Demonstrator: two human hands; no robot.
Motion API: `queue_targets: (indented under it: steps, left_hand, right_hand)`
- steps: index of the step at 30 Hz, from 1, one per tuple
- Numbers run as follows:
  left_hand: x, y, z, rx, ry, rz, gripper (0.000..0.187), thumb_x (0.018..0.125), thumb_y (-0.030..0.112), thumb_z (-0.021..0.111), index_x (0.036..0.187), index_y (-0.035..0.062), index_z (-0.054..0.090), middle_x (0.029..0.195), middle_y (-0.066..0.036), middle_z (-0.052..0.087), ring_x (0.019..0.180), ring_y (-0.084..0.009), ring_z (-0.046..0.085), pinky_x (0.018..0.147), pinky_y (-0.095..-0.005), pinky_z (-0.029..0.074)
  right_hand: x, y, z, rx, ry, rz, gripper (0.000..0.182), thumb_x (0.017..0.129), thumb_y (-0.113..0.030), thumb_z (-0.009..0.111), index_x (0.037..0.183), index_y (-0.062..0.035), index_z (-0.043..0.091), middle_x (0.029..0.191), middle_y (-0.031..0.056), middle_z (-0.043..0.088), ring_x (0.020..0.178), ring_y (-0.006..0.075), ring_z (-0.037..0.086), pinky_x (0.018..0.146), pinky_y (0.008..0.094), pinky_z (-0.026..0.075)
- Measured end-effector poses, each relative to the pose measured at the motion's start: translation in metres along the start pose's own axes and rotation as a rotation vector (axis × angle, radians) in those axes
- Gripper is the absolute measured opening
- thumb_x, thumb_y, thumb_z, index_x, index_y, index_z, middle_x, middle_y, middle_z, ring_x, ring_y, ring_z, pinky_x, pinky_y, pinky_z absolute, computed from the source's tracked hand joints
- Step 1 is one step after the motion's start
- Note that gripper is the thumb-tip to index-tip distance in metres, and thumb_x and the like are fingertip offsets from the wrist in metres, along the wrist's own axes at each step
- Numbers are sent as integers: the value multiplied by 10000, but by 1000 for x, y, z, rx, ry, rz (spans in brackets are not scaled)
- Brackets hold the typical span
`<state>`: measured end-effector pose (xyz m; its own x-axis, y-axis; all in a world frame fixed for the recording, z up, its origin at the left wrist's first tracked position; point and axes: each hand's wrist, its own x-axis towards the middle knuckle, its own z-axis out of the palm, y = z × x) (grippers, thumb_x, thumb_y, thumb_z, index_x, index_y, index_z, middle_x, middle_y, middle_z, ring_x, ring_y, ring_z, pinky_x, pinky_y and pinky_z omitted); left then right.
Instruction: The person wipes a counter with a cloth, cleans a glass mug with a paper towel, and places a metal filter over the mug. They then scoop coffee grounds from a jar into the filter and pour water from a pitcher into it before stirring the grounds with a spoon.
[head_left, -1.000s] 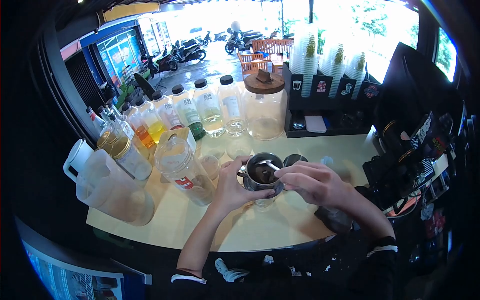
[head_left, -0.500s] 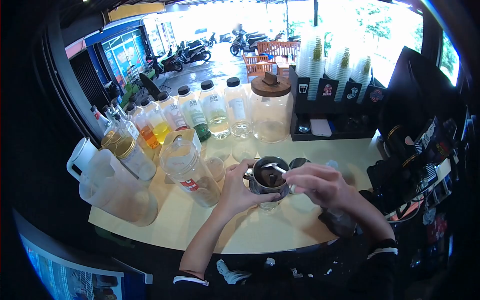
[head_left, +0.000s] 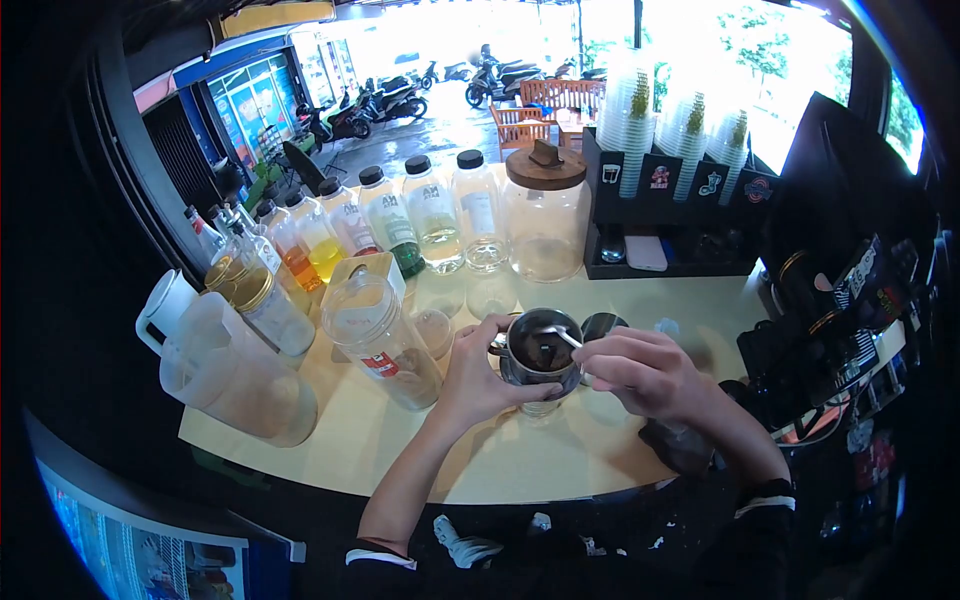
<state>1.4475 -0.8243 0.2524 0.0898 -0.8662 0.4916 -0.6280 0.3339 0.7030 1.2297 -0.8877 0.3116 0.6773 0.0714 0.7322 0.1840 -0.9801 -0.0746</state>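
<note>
Behind the pale counter (head_left: 350, 440) stand syrup bottles (head_left: 400, 215) and a street with motorbikes. At left sit a white jug (head_left: 225, 370) and a plastic jar (head_left: 380, 335). My left hand (head_left: 478, 372) wraps closed around the metal cup (head_left: 540, 352) — dark liquid inside — at the counter's middle. My right hand (head_left: 640, 368) pinches a spoon (head_left: 560, 336), its bowl in the cup — fingers together.

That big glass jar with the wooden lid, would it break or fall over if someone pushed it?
The glass jar looks wide and squat with a flat base, so it would probably slide rather than tip. It seems nearly empty, so likely lighter than it looks. Being clear glass, it could crack if knocked against the bottles beside it. The wooden lid seems to just sit on top and might slip off.
</note>
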Motion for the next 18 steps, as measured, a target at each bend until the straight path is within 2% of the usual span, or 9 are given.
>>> queue_targets:
  steps: [6,8,12,15,18]
  left_hand:
    - [0,0,0,2,12,12,705,491,377,893,1031,47,582,931,-94,666,889,-234,631,809,-342,485]
    - [0,2,0,6,12,16,706,491,377,893,1031,44,582,927,-92,667,882,-233,634,813,-344,485]
    - [1,3,0,-25,17,24,706,491,373,894,1028,38,582,927,-91,670,874,-235,641,809,-346,485]
    - [0,3,0,10,12,10,698,495,363,895,1028,40,581,930,-93,671,875,-238,644,801,-347,486]
    - [0,1,0,-4,9,28,694,496,356,895,1028,43,577,933,-94,672,883,-237,644,798,-347,485]
  right_hand:
    - [3,-1,2,38,56,-45,223,796,-101,686,955,-39,543,911,103,615,748,255,627,597,340,519]
    - [5,3,2,-18,-16,44,205,780,-96,690,916,-33,550,913,98,615,744,246,624,601,335,515]
    - [9,-5,1,68,6,-1,191,772,-98,692,880,-20,555,912,95,615,745,239,624,611,331,515]
    - [9,-2,3,-52,-3,30,194,765,-102,694,855,-13,547,877,92,607,731,239,620,609,338,513]
    - [10,-3,6,46,47,11,198,759,-105,696,836,-18,535,841,90,594,718,240,616,602,345,509]
